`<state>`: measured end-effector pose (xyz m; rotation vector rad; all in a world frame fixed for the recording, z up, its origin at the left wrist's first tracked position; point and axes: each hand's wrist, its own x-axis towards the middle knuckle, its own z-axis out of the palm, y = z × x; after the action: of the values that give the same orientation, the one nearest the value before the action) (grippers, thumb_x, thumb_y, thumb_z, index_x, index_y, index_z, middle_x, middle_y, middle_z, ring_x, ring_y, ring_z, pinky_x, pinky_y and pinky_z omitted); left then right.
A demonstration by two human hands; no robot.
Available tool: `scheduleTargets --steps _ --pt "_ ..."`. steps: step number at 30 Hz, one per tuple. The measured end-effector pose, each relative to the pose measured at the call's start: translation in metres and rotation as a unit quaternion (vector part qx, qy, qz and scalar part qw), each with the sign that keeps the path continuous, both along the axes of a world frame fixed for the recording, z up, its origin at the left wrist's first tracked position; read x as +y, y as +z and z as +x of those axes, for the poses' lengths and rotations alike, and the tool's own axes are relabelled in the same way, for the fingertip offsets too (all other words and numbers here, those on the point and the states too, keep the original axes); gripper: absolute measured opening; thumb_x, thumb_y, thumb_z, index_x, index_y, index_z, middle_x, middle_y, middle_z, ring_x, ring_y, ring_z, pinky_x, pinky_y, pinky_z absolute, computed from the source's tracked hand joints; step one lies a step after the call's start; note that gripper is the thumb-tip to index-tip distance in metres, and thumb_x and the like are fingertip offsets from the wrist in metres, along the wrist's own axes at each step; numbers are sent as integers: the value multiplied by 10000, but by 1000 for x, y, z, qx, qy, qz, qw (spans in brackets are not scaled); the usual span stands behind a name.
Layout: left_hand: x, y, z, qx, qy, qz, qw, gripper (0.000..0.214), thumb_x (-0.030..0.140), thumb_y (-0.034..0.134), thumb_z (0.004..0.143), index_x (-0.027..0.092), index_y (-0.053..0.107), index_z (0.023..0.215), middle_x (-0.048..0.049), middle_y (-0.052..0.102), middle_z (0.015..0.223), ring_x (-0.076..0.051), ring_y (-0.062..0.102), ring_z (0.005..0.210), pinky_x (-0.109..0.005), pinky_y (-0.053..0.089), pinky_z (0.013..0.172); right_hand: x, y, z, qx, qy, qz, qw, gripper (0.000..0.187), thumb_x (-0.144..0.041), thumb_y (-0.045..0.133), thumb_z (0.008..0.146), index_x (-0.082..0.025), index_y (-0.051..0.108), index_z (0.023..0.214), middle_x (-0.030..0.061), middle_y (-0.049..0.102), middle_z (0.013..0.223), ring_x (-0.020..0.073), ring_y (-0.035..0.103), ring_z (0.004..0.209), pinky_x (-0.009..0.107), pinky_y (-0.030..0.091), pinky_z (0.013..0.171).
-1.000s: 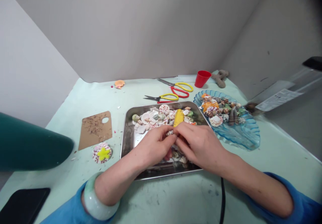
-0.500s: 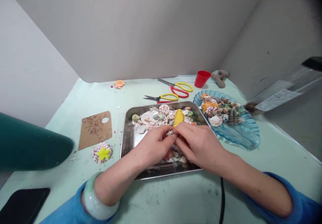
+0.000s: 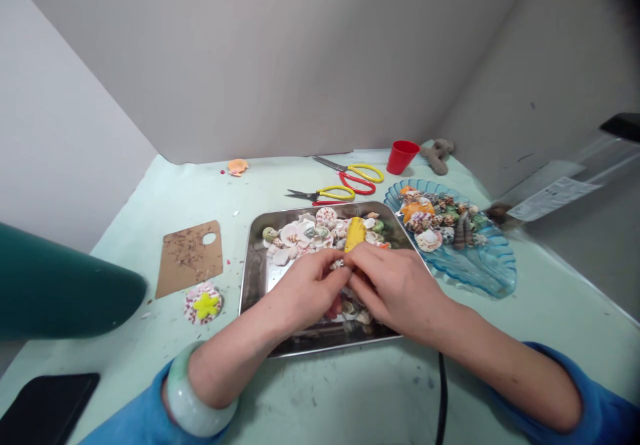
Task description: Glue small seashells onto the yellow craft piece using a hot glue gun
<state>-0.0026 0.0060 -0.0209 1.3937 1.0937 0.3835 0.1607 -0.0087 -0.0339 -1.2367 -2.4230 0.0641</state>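
Over the metal tray, my left hand pinches a small black-and-white speckled shell between thumb and fingers. My right hand meets it there, fingers curled and tips against the shell's right side; what lies inside its grip is hidden. Just beyond my right knuckles lies a yellow rounded piece, partly covered. Pale and spotted seashells fill the tray's far part, and more shells show below my hands.
On the right stands a blue shell-shaped dish of shells. Scissors and a red cup are behind the tray. Leftward lie a brown card, a shell with a yellow star and a dark green cylinder.
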Motion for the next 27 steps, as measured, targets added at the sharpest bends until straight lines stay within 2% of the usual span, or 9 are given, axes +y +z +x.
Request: scheduleTargets --steps 20,27 --pt "0 -7 -2 -5 -4 18 1000 159 333 434 847 194 504 817 47 496 483 -118 504 467 -224 397 470 1 -1 0 -4 2 -5 1000 88 -149 444 836 -173 511 784 7 547 714 139 487 621 261 297 572" --pt "0 -4 -2 3 -2 20 1000 154 331 438 843 196 501 801 47 497 484 -116 505 471 -219 398 469 0 -1 0 -5 0 -8 1000 85 -149 447 834 -174 506 778 5 542 708 139 484 614 260 296 568"
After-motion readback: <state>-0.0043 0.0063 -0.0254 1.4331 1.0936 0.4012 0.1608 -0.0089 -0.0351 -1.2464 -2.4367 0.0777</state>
